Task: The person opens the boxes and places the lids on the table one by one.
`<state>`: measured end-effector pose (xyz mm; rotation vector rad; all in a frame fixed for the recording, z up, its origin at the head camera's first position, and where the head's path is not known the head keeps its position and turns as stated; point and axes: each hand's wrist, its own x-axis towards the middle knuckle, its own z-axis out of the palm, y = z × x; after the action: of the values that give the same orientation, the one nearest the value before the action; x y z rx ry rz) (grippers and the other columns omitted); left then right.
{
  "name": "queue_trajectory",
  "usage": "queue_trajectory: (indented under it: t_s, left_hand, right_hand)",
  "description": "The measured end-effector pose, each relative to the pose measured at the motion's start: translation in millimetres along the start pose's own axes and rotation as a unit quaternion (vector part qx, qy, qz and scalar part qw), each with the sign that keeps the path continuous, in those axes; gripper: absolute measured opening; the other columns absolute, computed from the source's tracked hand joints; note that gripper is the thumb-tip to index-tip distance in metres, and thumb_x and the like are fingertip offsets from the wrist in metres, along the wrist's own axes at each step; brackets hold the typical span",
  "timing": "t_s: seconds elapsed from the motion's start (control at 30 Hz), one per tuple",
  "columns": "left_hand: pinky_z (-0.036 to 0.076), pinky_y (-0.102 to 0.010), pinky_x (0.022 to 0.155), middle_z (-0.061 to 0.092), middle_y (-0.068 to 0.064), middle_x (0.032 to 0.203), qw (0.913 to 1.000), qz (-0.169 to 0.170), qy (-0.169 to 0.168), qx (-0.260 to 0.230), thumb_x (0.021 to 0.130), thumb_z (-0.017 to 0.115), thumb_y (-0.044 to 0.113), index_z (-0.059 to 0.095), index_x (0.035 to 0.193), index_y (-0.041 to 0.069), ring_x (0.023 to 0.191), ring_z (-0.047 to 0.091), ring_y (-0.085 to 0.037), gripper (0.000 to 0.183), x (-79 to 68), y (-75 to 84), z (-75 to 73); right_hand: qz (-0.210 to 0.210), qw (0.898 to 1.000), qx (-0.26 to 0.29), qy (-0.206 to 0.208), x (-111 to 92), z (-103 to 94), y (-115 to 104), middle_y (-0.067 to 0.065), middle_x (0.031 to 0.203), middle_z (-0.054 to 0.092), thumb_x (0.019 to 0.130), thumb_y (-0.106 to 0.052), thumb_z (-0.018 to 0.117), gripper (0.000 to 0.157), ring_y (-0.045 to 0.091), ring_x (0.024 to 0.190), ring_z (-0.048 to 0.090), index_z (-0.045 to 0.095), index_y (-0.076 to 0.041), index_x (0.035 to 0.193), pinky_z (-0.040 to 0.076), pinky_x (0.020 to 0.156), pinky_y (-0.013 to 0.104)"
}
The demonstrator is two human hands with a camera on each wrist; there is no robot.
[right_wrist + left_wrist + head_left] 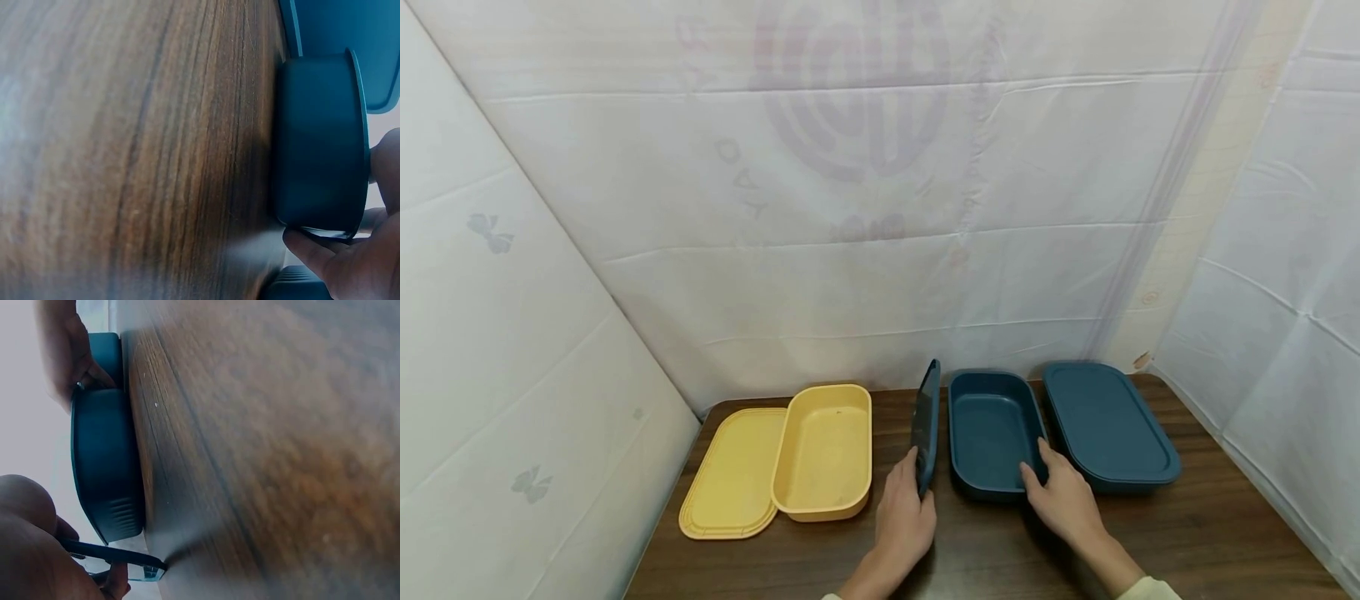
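Note:
My left hand (pixel 904 512) pinches the near end of a dark blue lid (pixel 927 425), which stands on edge, nearly upright, left of an open dark blue food container (pixel 992 437). In the left wrist view, thumb and fingers sit on either side of the lid (pixel 115 553). My right hand (pixel 1065 502) grips the container's near right corner, thumb at the front and fingers over the right wall. The right wrist view shows that hand (pixel 362 265) around the end of the container (pixel 322 144), whose base is on the table.
A second dark blue container with its lid on (pixel 1108 425) stands close at the right. On the left are an open yellow container (pixel 823 454) and a flat yellow lid (pixel 733 475), partly under its edge. White cloth (pixel 850 275) hangs behind the wooden table (pixel 985 550).

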<state>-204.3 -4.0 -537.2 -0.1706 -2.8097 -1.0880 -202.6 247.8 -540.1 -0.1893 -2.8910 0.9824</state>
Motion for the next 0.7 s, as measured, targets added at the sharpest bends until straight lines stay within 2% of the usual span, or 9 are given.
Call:
queue_trajectory:
  t_s: [0.2,0.7]
  left_hand:
    - [0.048,-0.047,0.094,0.052,-0.011,0.137,0.9994,0.011,0.008,0.031,0.087,0.063,0.011,0.041,0.145,0.011,0.124,0.051,-0.028,0.062,4.7,-1.3,0.5]
    - [0.046,-0.050,0.096,0.052,-0.015,0.136,0.9987,0.002,-0.020,0.047,0.088,0.063,0.012,0.041,0.143,0.009,0.119,0.054,-0.034,0.060,14.3,-2.1,-0.8]
  right_hand:
    - [-0.003,1.000,-0.002,0.005,-1,0.1,2,0.028,0.147,0.039,0.097,-0.046,0.049,0.072,0.047,0.126,0.047,0.028,-0.002,0.150,0.043,0.094,0.061]
    - [0.001,1.000,0.007,-0.006,0,0.1,3,0.028,0.148,0.037,0.097,-0.041,0.051,0.071,0.046,0.124,0.048,0.027,-0.002,0.151,0.045,0.092,0.060]
